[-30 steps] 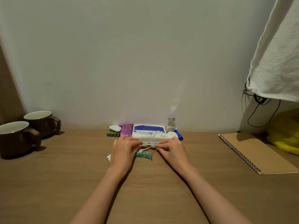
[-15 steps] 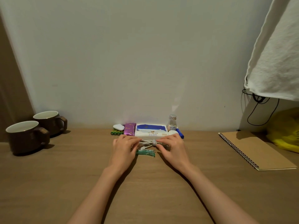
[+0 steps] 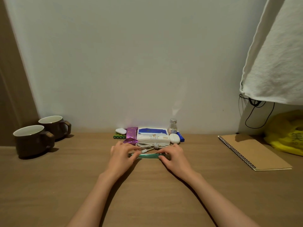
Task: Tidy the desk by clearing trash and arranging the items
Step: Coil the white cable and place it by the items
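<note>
A long green packet (image 3: 148,156) lies flat on the wooden desk (image 3: 147,185). My left hand (image 3: 122,154) pinches its left end and my right hand (image 3: 174,155) its right end. Just behind it rests a coiled white cable (image 3: 154,145), touching the front of a white and blue tissue pack (image 3: 153,136). Along the wall stand a purple wrapper (image 3: 131,136), green batteries (image 3: 119,137), a small white case (image 3: 121,131), a little bottle (image 3: 173,126), a white oval case (image 3: 174,138) and a blue tube (image 3: 180,136).
Two brown mugs (image 3: 32,140) stand at the far left. A spiral notebook (image 3: 254,151) lies at the right, with a yellow bag (image 3: 285,135) behind it. A white cloth (image 3: 275,63) and a black cord (image 3: 255,115) hang above the right corner.
Both hands have left the coiled white cable behind by the tissue pack and drawn back a little onto the ends of the green packet.
</note>
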A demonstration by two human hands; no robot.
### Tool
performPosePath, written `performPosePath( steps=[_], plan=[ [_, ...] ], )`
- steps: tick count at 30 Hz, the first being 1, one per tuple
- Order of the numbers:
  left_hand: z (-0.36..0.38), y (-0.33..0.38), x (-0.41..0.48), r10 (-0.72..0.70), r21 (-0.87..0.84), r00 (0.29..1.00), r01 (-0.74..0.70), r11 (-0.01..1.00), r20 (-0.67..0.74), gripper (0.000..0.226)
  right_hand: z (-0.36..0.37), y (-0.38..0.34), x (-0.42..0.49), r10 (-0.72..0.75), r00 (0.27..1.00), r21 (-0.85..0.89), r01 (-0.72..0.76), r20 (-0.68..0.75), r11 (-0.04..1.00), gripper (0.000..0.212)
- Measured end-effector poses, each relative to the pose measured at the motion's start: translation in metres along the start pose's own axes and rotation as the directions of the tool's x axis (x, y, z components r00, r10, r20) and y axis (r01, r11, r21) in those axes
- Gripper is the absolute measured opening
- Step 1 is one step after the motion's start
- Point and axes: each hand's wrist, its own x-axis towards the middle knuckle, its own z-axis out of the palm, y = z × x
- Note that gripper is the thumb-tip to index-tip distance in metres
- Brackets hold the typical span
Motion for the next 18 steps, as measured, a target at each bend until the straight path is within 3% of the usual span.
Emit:
performPosePath(
  steps=[6,18],
  plan=[
    [0.005,0.011,-0.001,0.055,0.062,0.995,-0.061,0.996,0.086,0.023,-0.010,0.017,-0.002,0.079,0.996,0.053,-0.077,-0.044,0.996,0.019],
    [0.019,0.007,0.012,-0.038,0.095,0.992,0.050,0.994,-0.119,0.006,-0.001,0.019,0.013,0.182,0.976,0.050,-0.177,-0.118,0.983,0.008]
  ],
)
